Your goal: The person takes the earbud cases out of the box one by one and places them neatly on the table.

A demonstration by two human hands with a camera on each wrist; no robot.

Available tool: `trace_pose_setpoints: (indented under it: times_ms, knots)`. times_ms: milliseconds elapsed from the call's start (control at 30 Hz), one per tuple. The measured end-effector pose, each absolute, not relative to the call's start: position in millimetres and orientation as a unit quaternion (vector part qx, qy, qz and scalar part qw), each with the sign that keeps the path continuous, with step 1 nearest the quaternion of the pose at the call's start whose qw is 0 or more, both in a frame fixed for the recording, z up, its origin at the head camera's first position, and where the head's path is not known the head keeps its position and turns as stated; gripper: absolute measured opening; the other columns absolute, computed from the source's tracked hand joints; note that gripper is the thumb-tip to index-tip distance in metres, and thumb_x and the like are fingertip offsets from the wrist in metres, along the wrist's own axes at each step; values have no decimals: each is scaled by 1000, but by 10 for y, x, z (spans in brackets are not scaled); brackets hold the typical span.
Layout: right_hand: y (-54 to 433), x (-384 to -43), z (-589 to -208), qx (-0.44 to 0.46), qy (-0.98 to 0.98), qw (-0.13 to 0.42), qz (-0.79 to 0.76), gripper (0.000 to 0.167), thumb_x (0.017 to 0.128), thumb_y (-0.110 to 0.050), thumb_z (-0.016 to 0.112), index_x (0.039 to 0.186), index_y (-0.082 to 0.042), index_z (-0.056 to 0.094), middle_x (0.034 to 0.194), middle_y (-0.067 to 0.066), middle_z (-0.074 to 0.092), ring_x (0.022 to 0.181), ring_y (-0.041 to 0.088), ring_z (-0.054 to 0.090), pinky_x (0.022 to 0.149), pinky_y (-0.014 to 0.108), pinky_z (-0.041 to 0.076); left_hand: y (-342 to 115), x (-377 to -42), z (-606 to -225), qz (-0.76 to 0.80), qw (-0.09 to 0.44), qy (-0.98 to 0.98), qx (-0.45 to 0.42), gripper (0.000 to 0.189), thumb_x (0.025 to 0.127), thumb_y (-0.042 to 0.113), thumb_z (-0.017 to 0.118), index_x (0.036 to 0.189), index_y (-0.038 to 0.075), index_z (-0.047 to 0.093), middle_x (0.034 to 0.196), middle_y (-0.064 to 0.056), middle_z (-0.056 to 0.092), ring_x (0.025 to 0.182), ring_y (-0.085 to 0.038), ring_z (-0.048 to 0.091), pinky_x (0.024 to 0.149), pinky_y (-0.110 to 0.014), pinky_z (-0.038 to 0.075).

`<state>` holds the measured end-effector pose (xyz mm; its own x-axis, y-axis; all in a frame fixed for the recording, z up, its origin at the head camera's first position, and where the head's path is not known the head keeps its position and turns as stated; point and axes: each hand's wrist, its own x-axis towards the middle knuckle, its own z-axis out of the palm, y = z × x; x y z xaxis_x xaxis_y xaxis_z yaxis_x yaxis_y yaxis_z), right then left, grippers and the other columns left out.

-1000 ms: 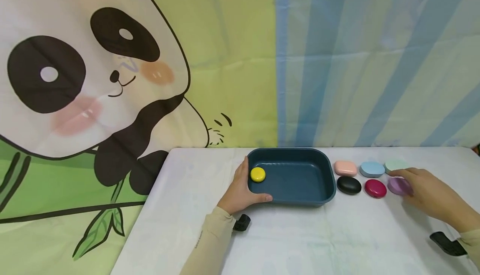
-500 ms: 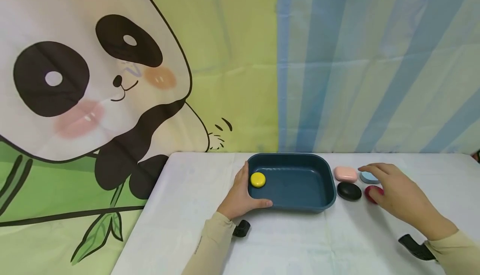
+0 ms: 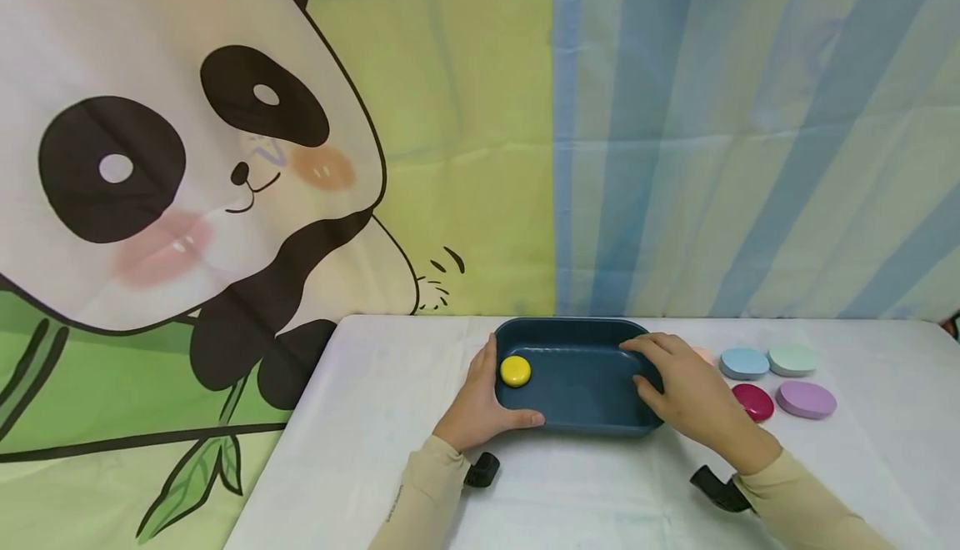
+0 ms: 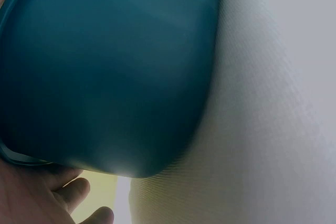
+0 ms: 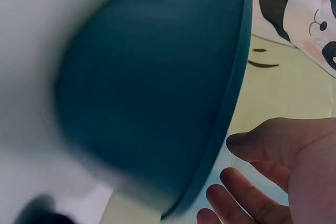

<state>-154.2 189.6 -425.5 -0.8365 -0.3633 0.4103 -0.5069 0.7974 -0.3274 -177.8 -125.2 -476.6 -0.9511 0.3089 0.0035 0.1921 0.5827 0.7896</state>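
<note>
A dark blue rectangular basin (image 3: pixel 585 383) stands on the white table, a glossy yellow round piece (image 3: pixel 515 372) lying at its left end. Around the basin's left front corner, my left hand (image 3: pixel 476 396) grips it with the thumb along the front rim and the fingers at the left side. My right hand (image 3: pixel 693 396) is at the basin's right end, thumb and fingers spread and reaching over the rim. In the right wrist view the right fingers (image 5: pixel 247 198) are beside the rim with nothing between them and the thumb.
Right of the basin lie smooth soap-like pieces: light blue (image 3: pixel 744 363), mint (image 3: pixel 792 360), dark pink (image 3: pixel 753 402) and purple (image 3: pixel 806 399). Only an edge of a pale pink piece (image 3: pixel 703 355) shows behind the right hand. A printed panda curtain (image 3: pixel 465 158) hangs behind the table.
My right hand has moved left from the purple piece, across the other pieces, to the basin's right end. It now hides the black piece. The left hand keeps its place.
</note>
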Motion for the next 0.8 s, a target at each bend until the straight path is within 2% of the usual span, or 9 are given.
trace_pose_setpoints:
  times_ms: [67, 233, 800]
  knots:
    - [1808, -1566, -4268, 236, -931, 162, 225, 44, 83, -5, 79, 124, -6, 65, 123, 11, 64, 111, 32, 61, 83, 48, 57, -1253, -1774, -4762, 436, 68, 886, 140, 137, 69, 53, 89, 163, 20, -5, 168, -11, 5, 151, -32, 18, 114, -57, 33]
    - [1616, -1623, -4311, 236, -931, 149, 236, 45, 83, -6, 79, 126, -6, 65, 123, 10, 63, 110, 30, 62, 83, 45, 57, -1250, -1778, -4750, 435, 70, 887, 135, 136, 69, 53, 89, 163, 22, -5, 168, -11, 5, 152, -32, 17, 114, -59, 32]
    - [1041, -1764, -4463, 217, -931, 119, 268, 46, 84, -12, 81, 128, -10, 66, 125, 8, 63, 113, 28, 62, 90, 45, 55, -1243, -1795, -4794, 431, 66, 889, 140, 135, 71, 54, 88, 163, 16, -4, 167, -14, 7, 150, -36, 19, 112, -62, 32]
